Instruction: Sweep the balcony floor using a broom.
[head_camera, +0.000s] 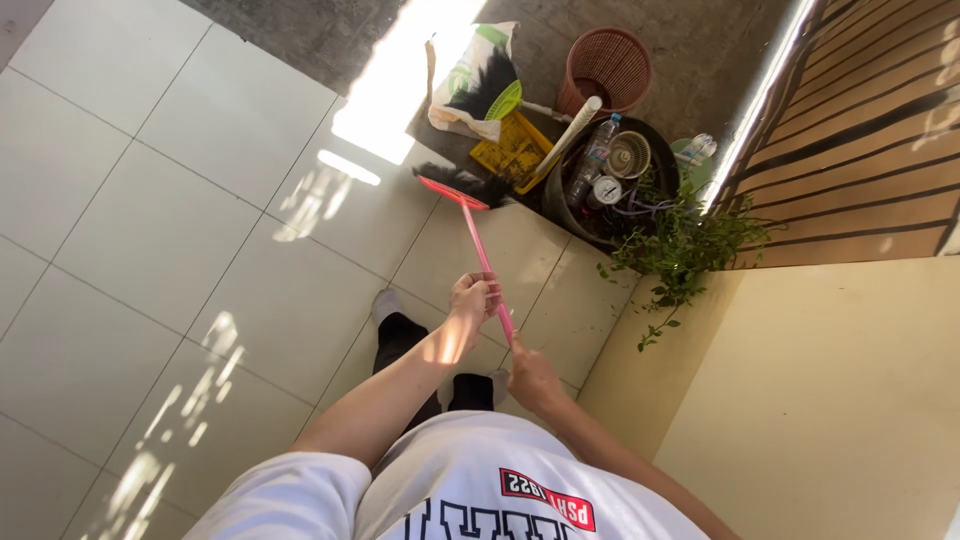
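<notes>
brown basket (608, 66), yellow dustpan (513, 150), plant (686, 248)

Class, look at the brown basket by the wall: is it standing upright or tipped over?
Upright: the brown basket shows its round open mouth to the overhead camera, beside the black tub.

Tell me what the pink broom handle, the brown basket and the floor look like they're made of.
Broom handle: likely plastic, uniformly bright pink and smooth, held by left hand and right hand. Basket: probably moulded plastic, with a regular lattice. Floor: glossy ceramic-looking tiles with grout lines, reflecting sunlight.

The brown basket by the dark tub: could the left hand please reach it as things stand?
Probably not: the left hand grips the pink broom handle, and the brown basket stands well beyond the broom head, behind the yellow dustpan.
</notes>
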